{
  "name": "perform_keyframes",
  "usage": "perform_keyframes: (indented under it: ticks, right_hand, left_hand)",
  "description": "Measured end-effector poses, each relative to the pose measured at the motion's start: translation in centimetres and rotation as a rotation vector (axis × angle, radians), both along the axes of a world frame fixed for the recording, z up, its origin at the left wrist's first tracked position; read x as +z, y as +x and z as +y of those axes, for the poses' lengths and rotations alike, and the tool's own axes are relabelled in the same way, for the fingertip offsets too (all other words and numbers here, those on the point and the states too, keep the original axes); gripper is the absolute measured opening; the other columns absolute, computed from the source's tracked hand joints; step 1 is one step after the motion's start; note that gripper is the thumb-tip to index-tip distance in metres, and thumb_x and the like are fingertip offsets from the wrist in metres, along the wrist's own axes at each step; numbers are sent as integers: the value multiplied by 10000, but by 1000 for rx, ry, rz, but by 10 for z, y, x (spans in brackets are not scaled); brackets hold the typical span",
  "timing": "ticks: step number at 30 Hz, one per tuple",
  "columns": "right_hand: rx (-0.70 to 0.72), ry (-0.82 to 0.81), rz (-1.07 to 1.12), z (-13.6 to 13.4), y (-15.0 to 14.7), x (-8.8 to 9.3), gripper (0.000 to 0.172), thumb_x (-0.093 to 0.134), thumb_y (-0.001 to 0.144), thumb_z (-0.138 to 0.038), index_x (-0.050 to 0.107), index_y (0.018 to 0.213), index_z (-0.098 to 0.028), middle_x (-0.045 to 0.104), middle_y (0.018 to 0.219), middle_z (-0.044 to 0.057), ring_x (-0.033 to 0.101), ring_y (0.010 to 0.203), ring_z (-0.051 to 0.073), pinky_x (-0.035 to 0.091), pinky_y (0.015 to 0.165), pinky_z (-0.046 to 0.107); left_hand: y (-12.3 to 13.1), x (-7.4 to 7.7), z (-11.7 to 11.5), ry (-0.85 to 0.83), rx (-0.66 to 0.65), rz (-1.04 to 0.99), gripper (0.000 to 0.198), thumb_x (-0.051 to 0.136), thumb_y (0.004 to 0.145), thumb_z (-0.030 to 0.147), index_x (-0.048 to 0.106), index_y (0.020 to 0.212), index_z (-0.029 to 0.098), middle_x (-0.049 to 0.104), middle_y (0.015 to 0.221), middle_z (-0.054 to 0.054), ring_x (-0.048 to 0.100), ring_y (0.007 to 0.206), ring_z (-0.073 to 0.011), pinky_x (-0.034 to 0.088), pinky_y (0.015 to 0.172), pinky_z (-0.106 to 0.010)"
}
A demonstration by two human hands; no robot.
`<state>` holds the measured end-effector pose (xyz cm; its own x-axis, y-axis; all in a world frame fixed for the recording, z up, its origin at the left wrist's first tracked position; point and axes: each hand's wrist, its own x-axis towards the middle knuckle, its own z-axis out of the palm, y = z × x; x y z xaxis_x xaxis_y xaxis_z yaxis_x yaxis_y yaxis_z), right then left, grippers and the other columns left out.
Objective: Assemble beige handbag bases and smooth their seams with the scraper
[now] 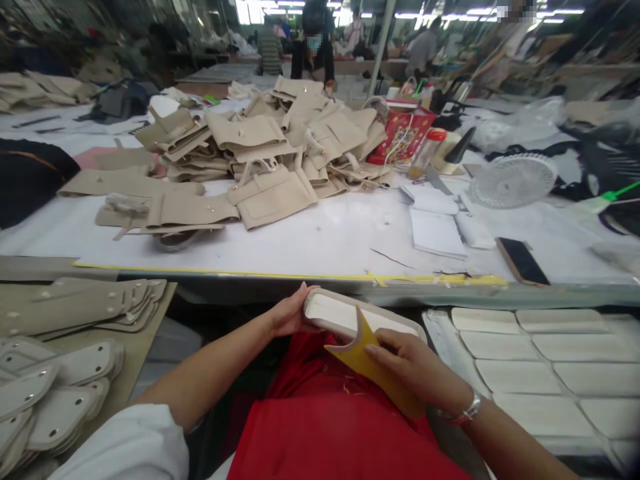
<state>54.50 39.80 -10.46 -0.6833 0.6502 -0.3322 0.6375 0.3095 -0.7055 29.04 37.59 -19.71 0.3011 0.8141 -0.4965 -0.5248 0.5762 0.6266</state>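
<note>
My left hand (290, 313) grips the left end of a long beige leather panel with a white inner face (345, 317), held over my lap. My right hand (413, 363) is closed on the panel's middle, fingers pressing a yellow backing sheet (373, 367) that peels down from it. A silver bracelet sits on my right wrist. A red cloth (330, 420) covers my lap below both hands.
Rows of white oblong pieces (530, 353) lie at my right. Stacked grey strap pieces (65, 333) sit at my left. On the white table (320, 247) are a heap of beige bag parts (270, 147), a phone (523, 261), a small fan (513, 179). People stand far behind.
</note>
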Motion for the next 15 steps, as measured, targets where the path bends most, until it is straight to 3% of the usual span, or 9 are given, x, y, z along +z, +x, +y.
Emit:
perform_keyframes:
  ticks: [3, 6, 10, 15]
  right_hand:
    - [9, 18, -4, -9, -18, -18, 306, 411, 871, -395, 573, 747, -166, 596, 708, 9, 519, 650, 138, 362, 576, 231]
    - [-88, -32, 25, -12, -33, -33, 297, 423, 865, -402, 524, 714, -167, 573, 635, 0, 514, 571, 124, 354, 520, 218]
    - [-190, -346, 153, -25, -52, -53, 236, 424, 865, -373, 480, 746, -176, 529, 493, -41, 496, 430, 101, 353, 441, 189]
    - [-460, -684, 225, -44, -77, -74, 174, 444, 855, -317, 469, 765, -170, 547, 457, -50, 511, 382, 87, 396, 406, 163]
  left_hand:
    - [2, -9, 0, 9, 85, -14, 491, 365, 813, 652, 552, 1055, 267, 583, 1014, -38, 579, 837, -201, 506, 654, -372]
    - [3, -17, 1, 51, 185, -34, 492, 395, 821, 624, 573, 1002, 202, 610, 913, -43, 585, 795, -183, 486, 674, -309]
    - [10, -28, 8, 67, 310, -12, 513, 404, 821, 621, 590, 959, 163, 630, 792, -35, 590, 725, -156, 463, 690, -261]
    - [10, -32, 7, 32, 319, -32, 600, 328, 816, 671, 577, 1055, 180, 649, 851, -50, 613, 776, -188, 472, 676, -276]
